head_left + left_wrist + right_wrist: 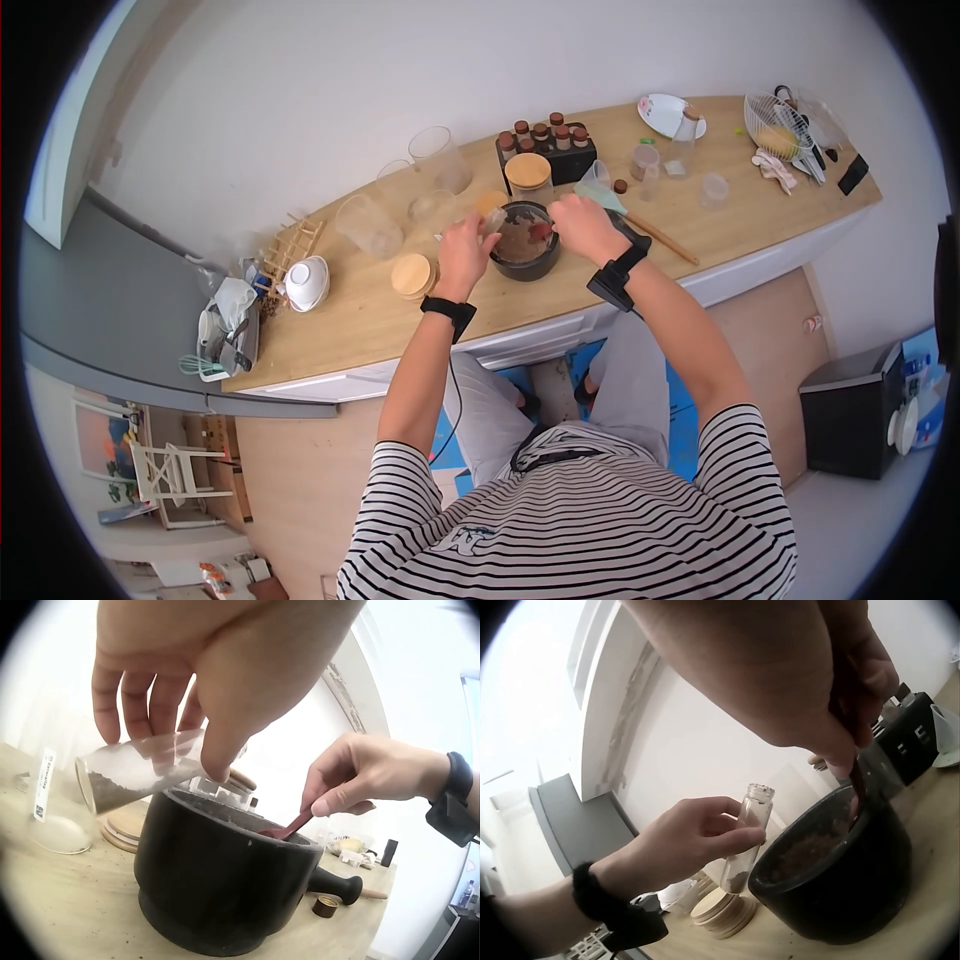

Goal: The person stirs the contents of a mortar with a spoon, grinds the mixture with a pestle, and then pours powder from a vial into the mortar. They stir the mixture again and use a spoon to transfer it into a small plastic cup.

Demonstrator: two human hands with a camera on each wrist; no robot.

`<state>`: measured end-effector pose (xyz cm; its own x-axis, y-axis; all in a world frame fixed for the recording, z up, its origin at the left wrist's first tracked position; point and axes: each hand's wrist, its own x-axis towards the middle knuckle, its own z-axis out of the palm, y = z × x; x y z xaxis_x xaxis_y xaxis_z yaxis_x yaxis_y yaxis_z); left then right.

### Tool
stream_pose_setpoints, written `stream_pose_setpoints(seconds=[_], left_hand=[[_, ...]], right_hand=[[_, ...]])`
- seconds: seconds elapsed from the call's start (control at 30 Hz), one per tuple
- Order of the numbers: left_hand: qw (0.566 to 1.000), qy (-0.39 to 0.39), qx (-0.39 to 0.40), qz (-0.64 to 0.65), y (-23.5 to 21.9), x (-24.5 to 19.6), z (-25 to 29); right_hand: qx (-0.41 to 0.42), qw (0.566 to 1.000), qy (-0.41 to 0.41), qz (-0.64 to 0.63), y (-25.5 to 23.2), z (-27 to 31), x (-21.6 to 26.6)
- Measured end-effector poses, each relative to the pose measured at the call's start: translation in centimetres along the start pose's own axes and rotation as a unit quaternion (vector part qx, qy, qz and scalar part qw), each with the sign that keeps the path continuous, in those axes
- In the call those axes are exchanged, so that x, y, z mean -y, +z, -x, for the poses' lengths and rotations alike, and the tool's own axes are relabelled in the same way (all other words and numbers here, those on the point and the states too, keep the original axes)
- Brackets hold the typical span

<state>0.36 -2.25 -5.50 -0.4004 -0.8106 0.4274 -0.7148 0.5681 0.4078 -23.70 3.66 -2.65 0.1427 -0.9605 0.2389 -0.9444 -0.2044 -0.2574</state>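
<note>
We found the glass spice jar at the left side of the black mortar, its uncapped mouth higher than its base and leaning toward the mortar. Dark powder lay at the base end, away from the mortar. In our judgement, this slant was the governing relation: the mouth sat uppermost along the long axis. The left hand, the nearer one, held the jar clamped between thumb and fingers. The right hand pinched a red spoon, its tip inside the mortar near the right wall. Brown mash lay in the mortar. Outward, we noted a screw cap right of the mortar, wooden lids left of it, and a spice rack behind it.
</note>
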Motion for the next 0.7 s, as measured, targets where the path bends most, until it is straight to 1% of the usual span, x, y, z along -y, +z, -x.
stream_pose_setpoints(seconds=[0.07,0.17,0.23,0.3,0.33,0.43,0.53,0.7], left_hand=[[1.000,0.004,0.001,0.000,-0.1,0.3,0.4],[1.000,0.000,-0.005,0.004,-0.3,0.6,1.1],[1.000,-0.006,-0.015,0.012,-0.2,0.7,1.7],[1.000,-0.019,-0.001,-0.007,0.0,1.1,2.1],[0.999,-0.028,0.005,-0.017,-0.1,1.1,2.3],[1.000,-0.013,0.001,-0.015,-0.3,1.1,2.9],[1.000,-0.019,0.004,-0.020,-0.4,0.3,3.0],[0.994,-0.011,0.031,-0.101,0.3,-0.8,2.3]], right_hand=[[0.006,0.999,0.004,-0.047,1.8,-0.3,-0.7],[-0.009,0.987,0.036,-0.157,3.0,0.4,-1.1],[-0.013,0.981,0.030,-0.192,3.7,0.4,-1.4],[-0.023,0.976,0.030,-0.217,4.0,0.6,-1.9],[-0.029,0.973,0.033,-0.226,3.9,0.8,-1.8],[-0.049,0.965,0.043,-0.252,3.3,1.5,-2.0],[-0.058,0.955,0.060,-0.284,2.3,2.6,-2.5],[-0.070,0.949,0.061,-0.302,0.6,4.1,-2.8]])
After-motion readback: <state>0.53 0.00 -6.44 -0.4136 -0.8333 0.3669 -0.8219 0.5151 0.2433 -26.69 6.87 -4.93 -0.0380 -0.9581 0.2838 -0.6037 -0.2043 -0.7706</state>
